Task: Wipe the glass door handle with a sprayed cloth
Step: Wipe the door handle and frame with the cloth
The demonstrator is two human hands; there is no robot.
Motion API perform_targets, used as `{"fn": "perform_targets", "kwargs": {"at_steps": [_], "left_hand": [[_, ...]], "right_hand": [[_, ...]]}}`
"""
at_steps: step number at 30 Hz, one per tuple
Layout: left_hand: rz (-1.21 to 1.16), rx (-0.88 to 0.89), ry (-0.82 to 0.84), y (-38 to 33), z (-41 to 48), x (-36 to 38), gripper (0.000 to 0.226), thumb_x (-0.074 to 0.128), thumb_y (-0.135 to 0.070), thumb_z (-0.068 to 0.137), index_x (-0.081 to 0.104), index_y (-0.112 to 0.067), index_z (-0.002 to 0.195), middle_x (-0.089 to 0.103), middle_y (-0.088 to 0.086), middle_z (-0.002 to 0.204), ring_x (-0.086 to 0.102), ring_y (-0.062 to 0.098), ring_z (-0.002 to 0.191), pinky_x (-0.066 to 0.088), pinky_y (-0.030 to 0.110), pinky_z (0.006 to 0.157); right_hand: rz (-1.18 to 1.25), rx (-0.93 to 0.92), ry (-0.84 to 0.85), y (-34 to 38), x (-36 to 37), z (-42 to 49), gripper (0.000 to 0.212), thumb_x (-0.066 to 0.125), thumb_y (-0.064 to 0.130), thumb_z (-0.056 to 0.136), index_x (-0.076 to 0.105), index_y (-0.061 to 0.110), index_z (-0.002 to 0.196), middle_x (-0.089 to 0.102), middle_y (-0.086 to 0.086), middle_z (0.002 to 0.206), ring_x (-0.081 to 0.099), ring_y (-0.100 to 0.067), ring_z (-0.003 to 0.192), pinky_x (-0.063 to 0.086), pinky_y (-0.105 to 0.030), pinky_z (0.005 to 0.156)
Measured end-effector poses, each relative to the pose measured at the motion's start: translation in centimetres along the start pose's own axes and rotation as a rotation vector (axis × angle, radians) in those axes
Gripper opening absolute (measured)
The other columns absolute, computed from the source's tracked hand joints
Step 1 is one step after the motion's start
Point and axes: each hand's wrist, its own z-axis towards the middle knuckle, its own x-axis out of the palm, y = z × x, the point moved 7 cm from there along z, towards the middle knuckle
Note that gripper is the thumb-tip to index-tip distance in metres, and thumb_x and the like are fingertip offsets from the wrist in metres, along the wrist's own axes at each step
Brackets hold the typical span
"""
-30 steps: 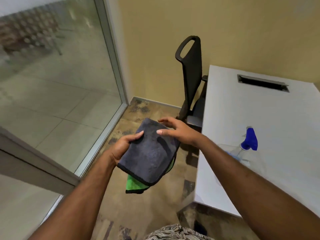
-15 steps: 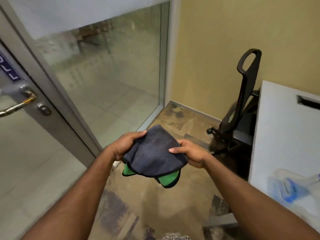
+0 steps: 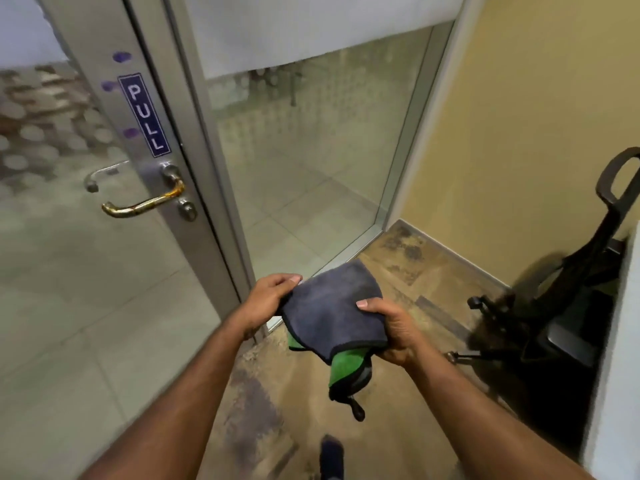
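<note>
I hold a folded cloth (image 3: 332, 311), dark grey on top and green underneath, low in the middle of the view. My left hand (image 3: 268, 297) grips its left edge and my right hand (image 3: 394, 336) grips its right edge, thumb on top. The brass lever handle (image 3: 143, 202) sticks out to the left from the metal stile of the glass door (image 3: 114, 109), up and to the left of my hands. A second, silvery handle (image 3: 104, 173) shows through the glass on the far side. My hands are well apart from the handle.
A blue PULL sign (image 3: 144, 114) sits above the handle and a round lock (image 3: 187, 209) just below it. A fixed glass panel (image 3: 304, 161) fills the middle. A black office chair (image 3: 568, 303) stands at the right beside a white table edge (image 3: 620, 358).
The view has swung left, bringing the door handle and PULL sign fully into sight; the table and spray bottle have left the view. Both hands keep hold of the cloth.
</note>
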Motion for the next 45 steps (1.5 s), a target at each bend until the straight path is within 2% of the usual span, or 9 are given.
{"fn": "perform_targets", "kwargs": {"at_steps": [4,8,14,18,25,28,34,40,45], "left_hand": [[-0.054,0.047,-0.185,-0.8,0.7,-4.1,0.021,0.052,-0.016,0.107,0.066,-0.004,0.118,0.064,0.000,0.083,0.063,0.004,0.068,0.053,0.014,0.057],[0.013,0.140,-0.338,-3.2,1.1,-9.7,0.015,0.054,-0.017,0.106,0.066,-0.014,0.114,0.069,0.007,0.104,0.064,0.015,0.091,0.055,0.033,0.083],[0.019,0.310,-0.544,-6.1,-0.4,-16.5,0.014,0.056,-0.016,0.105,0.064,-0.022,0.115,0.070,0.000,0.106,0.066,0.012,0.095,0.053,0.020,0.075],[0.084,0.489,-0.616,-9.2,-1.8,-19.3,0.019,0.059,-0.011,0.103,0.065,-0.026,0.113,0.071,0.002,0.111,0.067,0.018,0.104,0.054,0.031,0.089],[0.298,0.823,-0.624,-16.8,-6.0,-22.9,0.020,0.059,-0.028,0.097,0.062,-0.023,0.116,0.067,-0.014,0.107,0.066,0.000,0.099,0.054,0.015,0.082],[0.406,0.922,-0.692,-19.8,-7.7,-25.7,0.027,0.058,-0.030,0.096,0.062,-0.015,0.119,0.068,0.002,0.111,0.065,0.006,0.104,0.051,0.015,0.087],[0.788,1.159,-0.922,-26.0,-11.2,-29.5,0.019,0.059,-0.014,0.096,0.064,0.000,0.109,0.064,0.014,0.107,0.059,0.021,0.101,0.048,0.038,0.087],[1.357,1.166,-1.066,-33.4,-10.3,-30.5,0.039,0.051,-0.029,0.101,0.060,-0.006,0.130,0.049,0.023,0.146,0.039,0.037,0.140,0.029,0.050,0.115],[1.605,1.078,-1.026,-36.6,-7.2,-30.8,0.055,0.036,-0.040,0.106,0.035,-0.012,0.153,0.040,0.027,0.149,0.037,0.044,0.137,0.031,0.049,0.107]], "right_hand": [[0.200,-0.020,0.023,0.2,2.6,4.3,0.031,0.069,0.005,0.067,0.077,0.001,0.096,0.073,-0.020,0.099,0.073,-0.035,0.083,0.060,-0.041,0.067],[0.257,0.024,0.098,1.1,6.4,8.1,0.029,0.064,0.007,0.069,0.077,-0.002,0.095,0.072,-0.021,0.099,0.073,-0.034,0.083,0.060,-0.040,0.070],[0.291,0.016,0.242,3.0,12.4,11.6,0.036,0.073,0.017,0.074,0.075,0.001,0.106,0.072,-0.020,0.106,0.071,-0.034,0.095,0.058,-0.041,0.083],[0.304,-0.063,0.236,5.2,16.0,13.3,0.036,0.076,0.015,0.071,0.076,0.003,0.104,0.073,-0.019,0.105,0.071,-0.035,0.094,0.058,-0.043,0.081],[0.422,-0.249,0.159,8.9,21.8,13.4,0.022,0.060,0.015,0.078,0.077,0.003,0.083,0.074,-0.012,0.082,0.074,-0.028,0.076,0.060,-0.034,0.068],[0.475,-0.335,0.044,10.7,23.2,13.2,0.023,0.051,0.016,0.090,0.069,0.003,0.094,0.073,-0.013,0.085,0.074,-0.027,0.075,0.060,-0.032,0.066],[0.404,-0.709,-0.159,13.9,25.2,12.7,0.049,0.050,0.005,0.093,0.046,0.017,0.141,0.066,-0.012,0.121,0.066,-0.030,0.109,0.051,-0.047,0.098],[-0.001,-0.874,-0.241,15.5,30.8,15.2,0.072,0.055,0.030,0.088,0.029,0.022,0.154,0.049,-0.003,0.148,0.051,-0.016,0.132,0.041,-0.032,0.111],[-0.185,-0.952,-0.172,16.1,35.2,19.3,0.057,0.050,0.026,0.098,0.035,0.016,0.152,0.053,0.014,0.127,0.052,0.013,0.110,0.042,0.000,0.087]]}}
